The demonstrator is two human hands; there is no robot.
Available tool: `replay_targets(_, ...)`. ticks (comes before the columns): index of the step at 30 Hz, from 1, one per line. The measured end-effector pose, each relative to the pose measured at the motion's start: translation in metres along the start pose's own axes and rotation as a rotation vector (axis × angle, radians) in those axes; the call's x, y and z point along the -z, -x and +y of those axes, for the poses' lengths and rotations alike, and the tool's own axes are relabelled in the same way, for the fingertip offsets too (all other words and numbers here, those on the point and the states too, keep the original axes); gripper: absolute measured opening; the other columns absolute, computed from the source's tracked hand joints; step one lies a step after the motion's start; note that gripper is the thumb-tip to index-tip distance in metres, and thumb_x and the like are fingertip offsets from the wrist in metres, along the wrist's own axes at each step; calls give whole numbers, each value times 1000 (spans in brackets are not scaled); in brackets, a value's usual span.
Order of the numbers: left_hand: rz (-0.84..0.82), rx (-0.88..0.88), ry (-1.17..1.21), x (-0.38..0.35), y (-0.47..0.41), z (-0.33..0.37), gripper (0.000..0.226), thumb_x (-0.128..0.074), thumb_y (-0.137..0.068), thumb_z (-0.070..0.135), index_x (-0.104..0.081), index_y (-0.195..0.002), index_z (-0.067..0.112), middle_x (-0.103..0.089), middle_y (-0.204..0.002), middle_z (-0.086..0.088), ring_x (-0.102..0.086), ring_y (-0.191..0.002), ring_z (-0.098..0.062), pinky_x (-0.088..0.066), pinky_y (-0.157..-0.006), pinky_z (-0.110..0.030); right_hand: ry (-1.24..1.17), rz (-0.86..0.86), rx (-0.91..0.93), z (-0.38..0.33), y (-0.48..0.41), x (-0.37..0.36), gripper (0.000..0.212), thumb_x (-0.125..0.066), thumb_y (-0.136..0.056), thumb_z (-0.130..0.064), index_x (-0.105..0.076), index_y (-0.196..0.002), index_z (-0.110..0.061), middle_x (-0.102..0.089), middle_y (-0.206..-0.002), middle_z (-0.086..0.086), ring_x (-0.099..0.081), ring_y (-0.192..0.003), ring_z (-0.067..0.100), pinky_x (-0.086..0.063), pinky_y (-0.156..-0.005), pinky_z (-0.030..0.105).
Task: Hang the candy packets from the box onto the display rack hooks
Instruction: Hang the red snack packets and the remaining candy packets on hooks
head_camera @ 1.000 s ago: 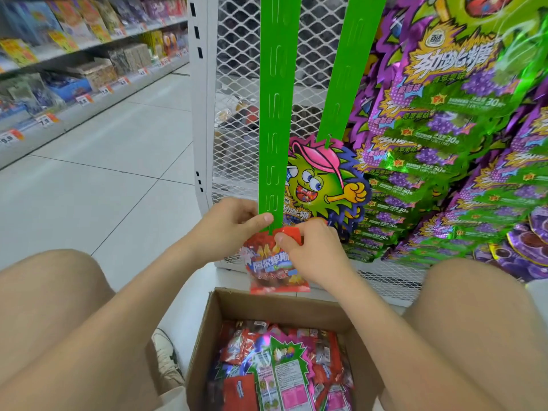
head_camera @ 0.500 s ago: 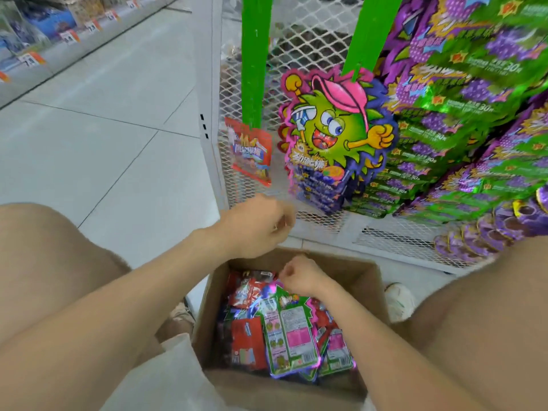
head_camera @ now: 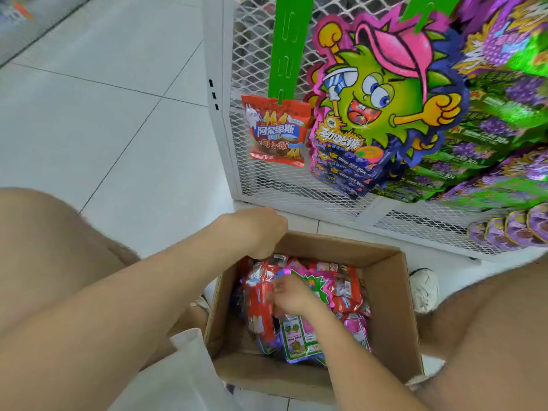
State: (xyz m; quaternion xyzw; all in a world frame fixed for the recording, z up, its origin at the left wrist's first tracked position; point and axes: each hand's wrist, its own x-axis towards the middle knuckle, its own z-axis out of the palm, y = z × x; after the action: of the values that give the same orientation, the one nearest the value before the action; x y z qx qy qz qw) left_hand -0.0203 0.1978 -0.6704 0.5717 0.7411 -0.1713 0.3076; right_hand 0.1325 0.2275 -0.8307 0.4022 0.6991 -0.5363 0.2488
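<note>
The red packet (head_camera: 277,132) is no longer held. It now hangs free from the lowest hook of the left green strip (head_camera: 284,46). Both hands have left it and come down to the box (head_camera: 388,315). The left hand (head_camera: 261,229) has moved to the box's far left corner, fingers curled downward. The right hand (head_camera: 292,295) has gone into the box and lies on the loose packets (head_camera: 341,292), against a red one. Its grip is blurred.
</note>
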Motion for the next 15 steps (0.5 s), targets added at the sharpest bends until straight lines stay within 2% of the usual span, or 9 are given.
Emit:
replay_targets(1,-16,12,-2,2,1,-1,21,-55,-100,10,-60,-120,8,-63,-114,-12,-64,-98,-34,-56,-80,-39,-150,37,7,-12,3,11,14,-72,-94,-8,-61,-94,-16,-70,-81,5,-71,-55,15,-56,-53,28)
replay_targets(2,-18,14,-1,4,3,-2,25,-59,-100,17,-61,-123,7,-64,-118,-13,-65,-103,-35,-58,-85,-41,-288,83,22,-23,7,22,24,-75,-91,-5,-61,-106,-17,-73,-89,8,-74,-58,20,-59,-54,31)
replay_targets(4,-17,14,25,9,10,-4,44,-66,-99,42,-65,-121,4,-67,-112,-13,-65,-99,-32,-56,-81,-37,-510,122,69,-47,14,42,44,-77,-88,-3,-57,-123,-20,-78,-93,12,-76,-66,27,-62,-58,37)
replay_targets(6,-2,24,120,12,16,-8,65,-71,-90,61,-67,-116,1,-69,-104,-11,-64,-93,-30,-52,-75,-34,-657,170,124,-68,25,58,45,-76,-86,-2,-57,-124,-18,-80,-85,10,-75,-67,26,-62,-62,39)
replay_targets(7,28,27,175,13,20,-10,72,-74,-86,65,-66,-120,2,-71,-107,-10,-66,-97,-29,-54,-78,-34,-737,200,144,-78,34,63,41,-75,-86,-3,-58,-121,-16,-80,-84,12,-74,-66,26,-61,-61,37)
replay_targets(8,74,23,223,14,25,-13,75,-78,-83,64,-64,-124,3,-72,-112,-8,-67,-103,-29,-55,-83,-35,-811,224,159,-85,40,68,34,-72,-87,-3,-59,-117,-14,-79,-87,16,-74,-67,27,-60,-60,36)
replay_targets(10,173,5,290,17,36,-15,66,-83,-83,50,-61,-130,10,-70,-118,-5,-65,-110,-26,-56,-89,-35,-947,240,197,-100,57,75,23,-66,-91,-1,-58,-110,-11,-78,-94,25,-76,-72,33,-62,-60,36)
replay_targets(13,319,-6,389,25,49,-15,40,-72,-90,23,-64,-129,15,-72,-119,-4,-67,-111,-24,-56,-91,-35,-985,292,237,-116,83,85,19,-63,-95,-2,-60,-113,-6,-77,-92,28,-78,-77,34,-63,-61,34)
replay_targets(15,440,-14,437,32,53,-16,28,-61,-92,10,-70,-118,16,-75,-110,-3,-69,-105,-25,-55,-87,-34,-911,350,298,-124,102,98,23,-67,-96,-7,-64,-117,0,-78,-89,23,-79,-78,31,-66,-69,38)
